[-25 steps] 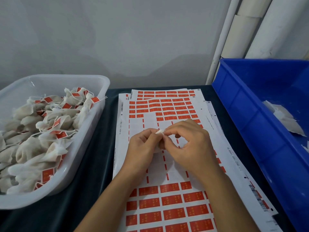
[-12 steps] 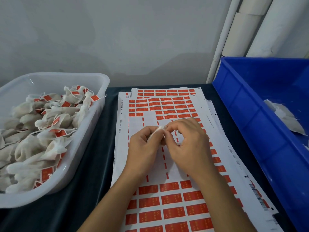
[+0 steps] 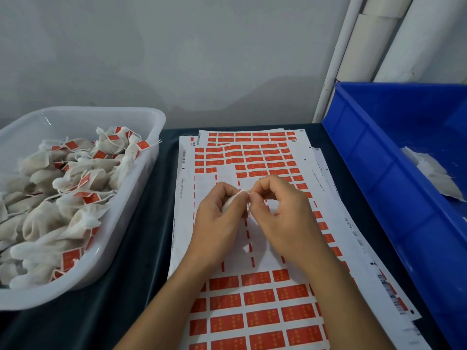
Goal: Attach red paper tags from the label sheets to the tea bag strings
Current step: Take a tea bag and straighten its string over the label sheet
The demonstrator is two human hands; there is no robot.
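White tub [image 3: 151, 137] of tagged bags unchanged. Left hand [image 3: 217, 221] still cups the tea bag [image 3: 233, 202] over the label sheets [image 3: 252, 286]; right hand [image 3: 280, 213] pinches its string [image 3: 249, 207], now slightly raised. Tag possibly not yet applied.

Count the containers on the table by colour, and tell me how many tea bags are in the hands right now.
White plastic tub: 1, piled with tagged tea bags
Blue crate: 1, with a few white bags inside
Tea bag in hand: 1, held by the left hand, with the right hand pinching at its top
Total: 2 containers, 1 tea bag in hand
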